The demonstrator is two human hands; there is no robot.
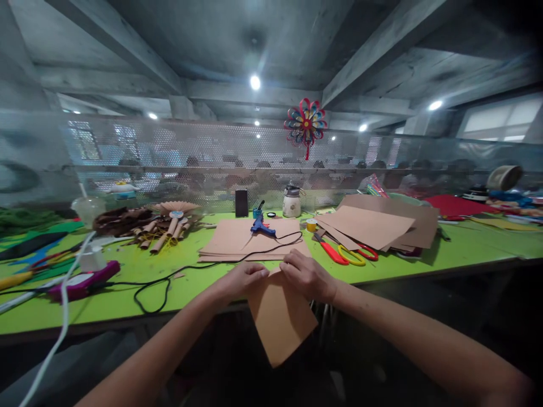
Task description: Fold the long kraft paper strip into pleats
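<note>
A sheet of brown kraft paper [280,325] hangs below the front edge of the green table, one corner pointing down. My left hand [248,278] pinches its upper left edge, thumb on top. Close beside it, my right hand [306,275] is closed on the upper right part of the same sheet. Just beyond my hands a stack of brown paper [220,240] lies flat, with a blue glue gun [262,227] resting on it. The glue gun's black cord [229,262] runs leftward behind my left hand.
Scissors with yellow and red handles [351,255] and more brown sheets [373,225] lie to the right. Rolled paper tubes [163,238] and a purple power strip [87,282] sit left. A bottle [291,202] and black phone-like slab [241,203] stand behind. A white cable [64,305] crosses the table's edge.
</note>
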